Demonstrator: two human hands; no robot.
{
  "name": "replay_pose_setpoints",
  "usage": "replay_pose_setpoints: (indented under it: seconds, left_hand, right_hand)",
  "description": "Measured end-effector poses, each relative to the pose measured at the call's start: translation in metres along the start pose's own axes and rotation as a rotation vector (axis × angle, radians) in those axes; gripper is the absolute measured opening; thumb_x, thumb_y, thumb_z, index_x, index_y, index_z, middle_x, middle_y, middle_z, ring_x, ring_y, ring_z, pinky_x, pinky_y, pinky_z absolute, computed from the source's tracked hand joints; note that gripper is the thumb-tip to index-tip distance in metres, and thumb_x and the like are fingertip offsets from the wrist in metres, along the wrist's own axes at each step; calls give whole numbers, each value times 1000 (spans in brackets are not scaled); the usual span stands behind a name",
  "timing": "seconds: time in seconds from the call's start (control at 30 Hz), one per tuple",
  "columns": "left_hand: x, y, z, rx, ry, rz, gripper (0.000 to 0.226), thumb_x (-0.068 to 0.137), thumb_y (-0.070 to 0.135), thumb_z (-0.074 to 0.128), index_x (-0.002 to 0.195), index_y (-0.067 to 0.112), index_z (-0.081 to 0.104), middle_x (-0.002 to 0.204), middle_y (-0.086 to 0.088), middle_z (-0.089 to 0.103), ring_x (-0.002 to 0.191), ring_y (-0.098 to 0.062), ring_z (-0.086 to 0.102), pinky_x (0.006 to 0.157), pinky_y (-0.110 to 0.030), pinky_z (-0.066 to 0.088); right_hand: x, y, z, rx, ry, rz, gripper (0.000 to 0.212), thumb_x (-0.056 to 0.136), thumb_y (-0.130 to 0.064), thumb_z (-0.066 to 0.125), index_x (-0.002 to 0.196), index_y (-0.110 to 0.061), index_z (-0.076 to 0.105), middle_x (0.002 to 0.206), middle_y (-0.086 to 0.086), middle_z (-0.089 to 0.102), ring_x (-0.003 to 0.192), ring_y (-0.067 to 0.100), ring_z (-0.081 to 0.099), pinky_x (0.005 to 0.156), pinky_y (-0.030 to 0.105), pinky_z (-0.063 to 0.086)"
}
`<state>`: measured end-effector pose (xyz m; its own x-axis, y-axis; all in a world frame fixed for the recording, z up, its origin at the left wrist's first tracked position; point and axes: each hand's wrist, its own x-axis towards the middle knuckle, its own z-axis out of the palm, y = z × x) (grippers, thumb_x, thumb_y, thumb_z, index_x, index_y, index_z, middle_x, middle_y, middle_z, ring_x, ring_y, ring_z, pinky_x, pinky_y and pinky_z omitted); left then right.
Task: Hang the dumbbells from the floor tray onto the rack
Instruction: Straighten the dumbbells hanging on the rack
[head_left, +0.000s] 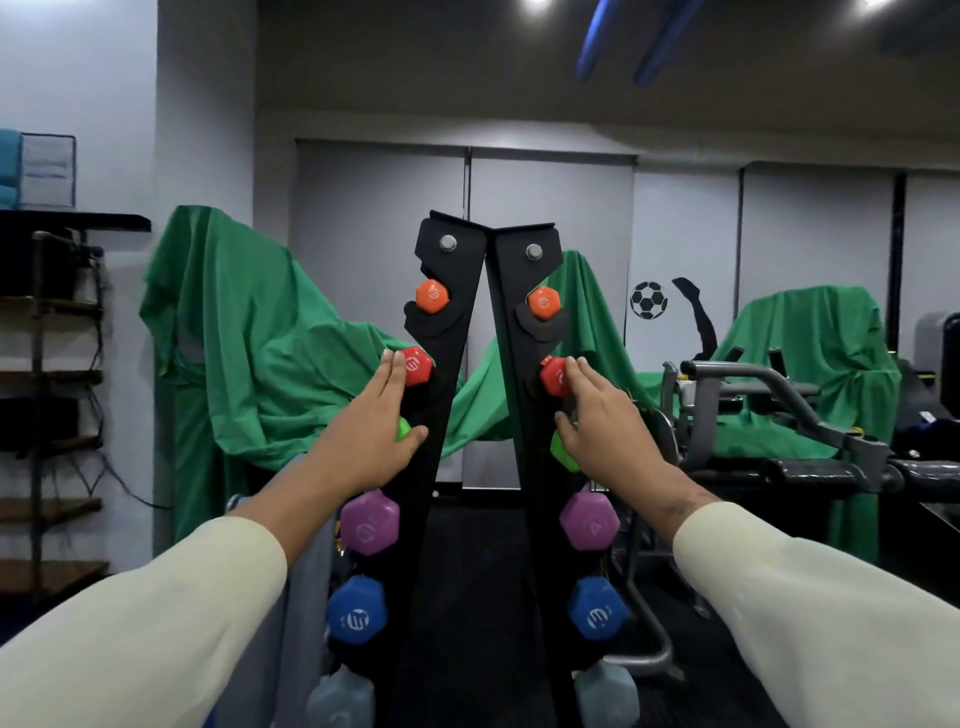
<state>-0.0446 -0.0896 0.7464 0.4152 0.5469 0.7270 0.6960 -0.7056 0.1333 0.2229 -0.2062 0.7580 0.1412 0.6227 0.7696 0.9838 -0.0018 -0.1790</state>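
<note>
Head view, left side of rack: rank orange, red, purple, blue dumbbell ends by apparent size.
1. Blue end and purple end look alike
2. Red end
3. Orange end

The lower ends sit nearer the camera, so true sizes stay unsure.

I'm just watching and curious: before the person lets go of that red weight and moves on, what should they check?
1. Red dumbbell sits in its rack notches on both sides: cannot tell, the hands cover the seats.
2. Left hand fingers straight against the end: ok.
3. Right hand on the other end: ok.
4. Orange dumbbell above is hung: ok.
5. Top notch free for another: ok.
6. Floor tray emptied: cannot tell, out of view.
</note>
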Motion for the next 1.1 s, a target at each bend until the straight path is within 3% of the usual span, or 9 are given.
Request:
replay_pose_setpoints:
  seconds: [0.23, 0.37, 0.6, 0.83, 0.97, 1.03, 1.1]
  left_hand:
    - [-11, -5, 2, -47, -22, -5, 101, 100, 41, 63, 165, 11, -8, 174, -4, -9, 161, -17, 2, 123, -25, 6]
    - [-29, -8, 12, -67, -46, -34, 96, 102, 39, 61, 165, 6, -3, 174, -8, -7, 161, -18, -2, 123, -23, 2]
    - [-48, -17, 25, -53, -81, -64, 94, 101, 42, 62, 166, 9, 3, 174, -9, -3, 161, -23, 8, 128, -36, 17]
    - [-52, -13, 24, -67, -89, -75, 95, 100, 43, 63, 167, 13, 1, 174, -5, -7, 160, -24, 11, 126, -36, 20]
    - [-70, -25, 33, -101, -109, -99, 100, 99, 44, 63, 166, 20, -7, 174, -3, -11, 159, -26, 15, 125, -42, 24]
    - [-81, -33, 42, -142, -114, -124, 105, 98, 46, 63, 165, 20, -13, 174, -2, -10, 160, -25, 12, 127, -45, 24]
    - [-91, -38, 51, -172, -141, -176, 107, 98, 48, 63, 164, 14, -14, 174, -7, -5, 160, -24, 10, 128, -43, 21]
  right_hand:
    - [-15, 4, 5, 73, -34, 8, 79, 98, -17, 65, 165, -11, 23, 172, 7, 20, 149, 29, 39, 120, 35, 31]
    - [-32, 7, 11, 84, -48, 28, 74, 98, -20, 65, 162, -8, 30, 170, 11, 27, 152, 29, 35, 122, 33, 26]
    - [-53, 12, 21, 56, -109, 73, 68, 97, -16, 64, 159, -7, 37, 166, 14, 33, 150, 33, 38, 121, 38, 31]
    - [-57, 15, 26, 83, -107, 76, 74, 96, -13, 66, 162, -12, 32, 170, 8, 26, 150, 32, 37, 121, 41, 33]
    - [-69, 28, 34, 145, -132, 79, 80, 95, -13, 67, 164, -16, 27, 173, 0, 15, 134, 29, 54, 117, 44, 42]
    - [-77, 33, 39, 174, -108, 86, 78, 96, -15, 66, 164, -16, 28, 173, -1, 17, 140, 25, 49, 120, 40, 38]
    - [-84, 35, 41, 201, -40, 136, 73, 96, -14, 64, 162, -13, 32, 166, 5, 32, 146, 24, 41, 118, 30, 30]
